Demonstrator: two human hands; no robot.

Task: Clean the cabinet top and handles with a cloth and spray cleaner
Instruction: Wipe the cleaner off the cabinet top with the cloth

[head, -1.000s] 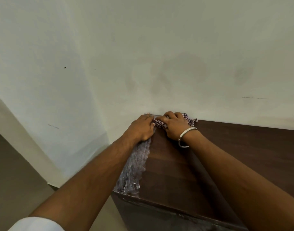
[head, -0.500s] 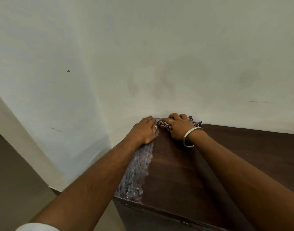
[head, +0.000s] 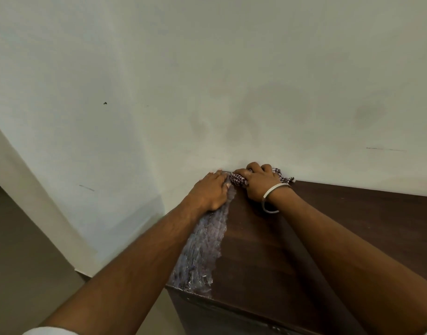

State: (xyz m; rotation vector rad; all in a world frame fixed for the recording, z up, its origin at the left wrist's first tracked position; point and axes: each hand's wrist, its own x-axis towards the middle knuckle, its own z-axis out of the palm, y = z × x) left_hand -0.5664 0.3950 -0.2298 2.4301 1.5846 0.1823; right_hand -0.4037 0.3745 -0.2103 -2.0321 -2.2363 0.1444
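Observation:
A dark brown wooden cabinet top (head: 268, 250) runs along a pale wall. My right hand (head: 258, 184), with a metal bangle on the wrist, grips a bunched checked cloth (head: 237, 178) at the top's far left corner, against the wall. My left hand (head: 211, 192) rests flat with straight fingers on the left edge of the top, just beside the cloth. A strip of wrinkled clear plastic film (head: 202, 250) covers the left edge of the top under and below my left hand. No spray bottle is in view.
The pale wall (head: 207, 81) stands right behind the cabinet, with faint dark smudges. A wall corner and beige floor (head: 19, 262) lie to the left, below the cabinet's side. The cabinet top stretches away to the right.
Both hands stayed together at the far left corner of the top. The right hand shifted the cloth slightly right along the wall. The view tilted a little.

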